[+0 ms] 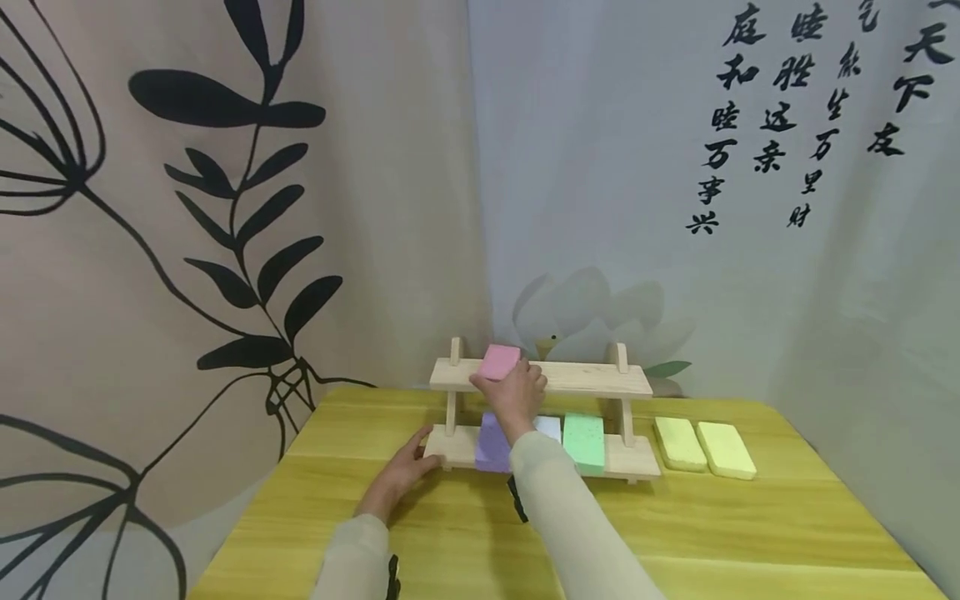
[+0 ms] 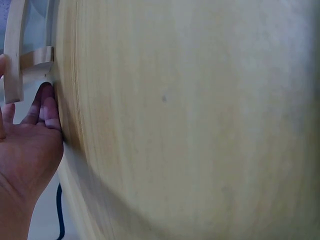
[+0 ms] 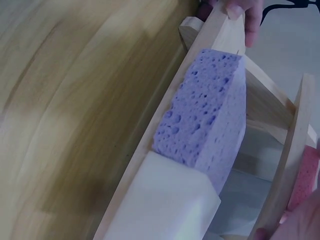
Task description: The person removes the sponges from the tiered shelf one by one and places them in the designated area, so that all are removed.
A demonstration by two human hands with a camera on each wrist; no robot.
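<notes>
A two-tier wooden rack (image 1: pixel 592 379) stands on the table. My right hand (image 1: pixel 517 395) holds a pink sponge (image 1: pixel 500 362) at the left part of the upper board; in the right wrist view the pink sponge (image 3: pixel 304 180) shows only at the edge. My left hand (image 1: pixel 406 472) grips the left end of the lower board, its thumb on top and fingers around the edge. On that board a purple sponge (image 1: pixel 491 446), a white block (image 1: pixel 550 428) and a green sponge (image 1: pixel 584 442) stand in a row. My right forearm partly covers the white block.
Two pale yellow sponges (image 1: pixel 680 444) lie side by side on the table, right of the rack. The wooden table (image 1: pixel 795 533) meets a printed curtain (image 1: pixel 397 208) behind the rack. Rack uprights (image 1: pixel 622 358) rise above the upper board.
</notes>
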